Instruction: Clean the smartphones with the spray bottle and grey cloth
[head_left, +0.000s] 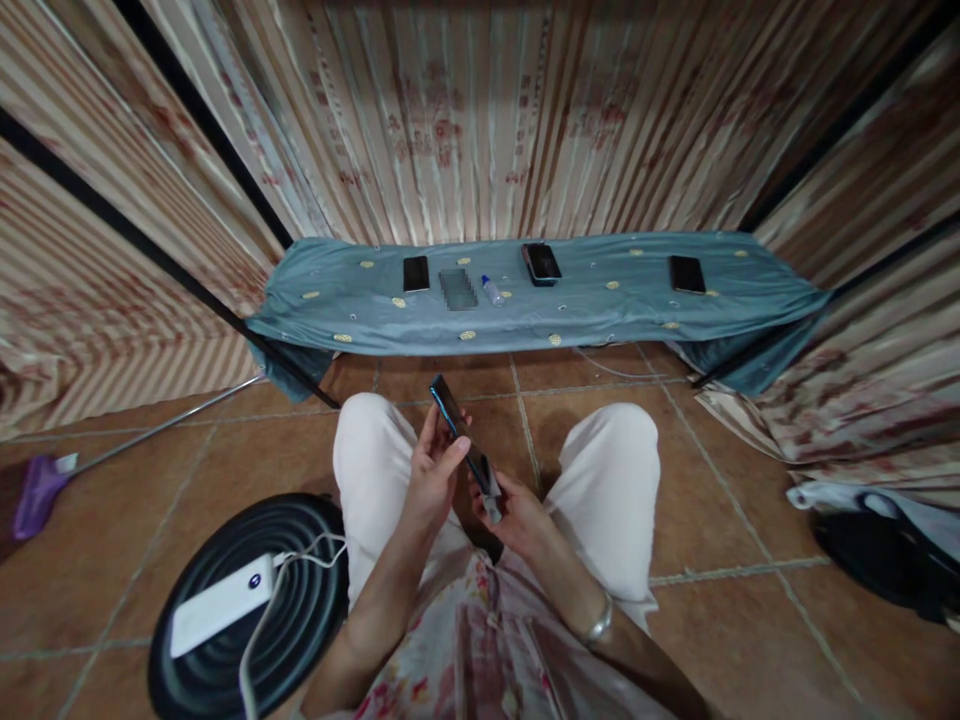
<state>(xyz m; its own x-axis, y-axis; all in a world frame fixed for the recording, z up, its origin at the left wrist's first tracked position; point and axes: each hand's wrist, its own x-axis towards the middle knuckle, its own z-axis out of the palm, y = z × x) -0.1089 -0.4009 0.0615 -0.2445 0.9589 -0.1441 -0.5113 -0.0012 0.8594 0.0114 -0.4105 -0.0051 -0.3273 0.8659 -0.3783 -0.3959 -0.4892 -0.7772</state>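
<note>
Orientation: the phone (469, 440) is serving as the clock centre, and 12 o'clock is the way the seated person is facing.

Hands: the person is holding the phone above the gap between the knees. Its top end is pointing to 11 o'clock, its lower end to 5 o'clock, and a blue edge is showing. The left hand (439, 465) is gripping the phone narrowly at mid-length, thumb lying over the near side and fingers curling round the other. The right hand (517, 512) is closing at the lower end, pinching a small grey piece (492, 508) there; I am not making out what this piece is. A silver bracelet (600, 620) is circling the right wrist.

Bench: a low bench (622, 310) is standing at 12 o'clock under a blue cloth. It is carrying a black flat device (416, 273) at 11 o'clock, a clear case (458, 289) at 12, a blue-capped bottle (492, 291) just beside it, a dark box (541, 263) at 1 and a dark tablet (687, 273) at 2. A striped curtain (480, 120) is hanging behind.

Floor: at 8 o'clock, a round black stool (319, 610) is supporting a white power bank (217, 610) with a cable (249, 650) plugged in. A purple broom head (36, 495) is lying at 9 o'clock.
</note>
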